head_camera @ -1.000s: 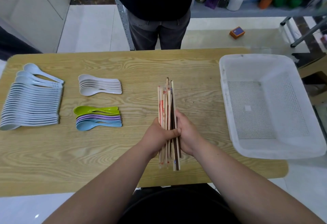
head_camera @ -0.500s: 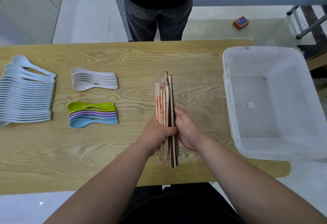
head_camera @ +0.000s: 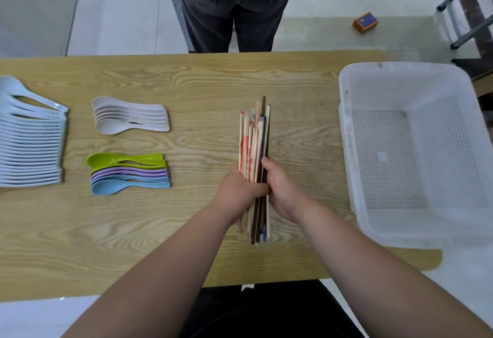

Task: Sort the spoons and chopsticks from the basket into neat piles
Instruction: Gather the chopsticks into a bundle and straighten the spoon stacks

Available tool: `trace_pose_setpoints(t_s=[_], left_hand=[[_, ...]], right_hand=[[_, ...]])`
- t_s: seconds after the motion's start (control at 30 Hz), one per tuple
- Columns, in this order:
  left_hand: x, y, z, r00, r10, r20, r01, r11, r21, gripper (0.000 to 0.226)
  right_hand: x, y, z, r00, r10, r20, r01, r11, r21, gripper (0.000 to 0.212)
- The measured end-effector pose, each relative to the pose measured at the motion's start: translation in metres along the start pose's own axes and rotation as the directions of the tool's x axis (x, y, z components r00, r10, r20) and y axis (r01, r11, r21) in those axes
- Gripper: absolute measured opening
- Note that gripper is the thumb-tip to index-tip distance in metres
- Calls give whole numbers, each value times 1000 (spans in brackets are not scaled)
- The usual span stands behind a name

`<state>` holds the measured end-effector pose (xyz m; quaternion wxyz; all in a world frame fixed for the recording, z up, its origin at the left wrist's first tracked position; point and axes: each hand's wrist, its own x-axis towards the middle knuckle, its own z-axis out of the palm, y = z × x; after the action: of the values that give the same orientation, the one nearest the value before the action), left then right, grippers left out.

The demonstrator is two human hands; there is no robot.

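Chopsticks point(head_camera: 254, 145) bundled mid-table, w/ left hand point(head_camera: 240, 191) and right hand point(head_camera: 282, 191) both wrapped shut around the middle. Stiff, light, prob. slippery against each other; hold mid-bundle. Basket point(head_camera: 346, 135) looks empty.

The bench point(head_camera: 186, 84) shows matt wood grain. The basket point(head_camera: 346, 129) is translucent white perforated plastic. The spoons point(head_camera: 128, 177) look smooth, glossy plastic; the chopsticks point(head_camera: 253, 140) mostly bare wood.
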<state>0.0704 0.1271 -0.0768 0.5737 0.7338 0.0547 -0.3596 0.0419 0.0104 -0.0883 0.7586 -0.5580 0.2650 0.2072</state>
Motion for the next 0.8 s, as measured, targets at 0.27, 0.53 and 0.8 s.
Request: trace_pose_setpoints(t_s=[0.27, 0.53, 0.8], left_hand=[[53, 14, 13, 959, 4, -283, 91, 942, 322, 50], [66, 16, 12, 988, 12, -151, 49, 919, 392, 69], [59, 10, 16, 985, 77, -156, -34, 965, 259, 38]], right_hand=[[49, -5, -13, 935, -177, -308, 128, 977, -172, 50], [64, 3, -25, 901, -283, -329, 170, 928, -332, 42], [67, 13, -43, 891, -320, -320, 188, 905, -381, 35]])
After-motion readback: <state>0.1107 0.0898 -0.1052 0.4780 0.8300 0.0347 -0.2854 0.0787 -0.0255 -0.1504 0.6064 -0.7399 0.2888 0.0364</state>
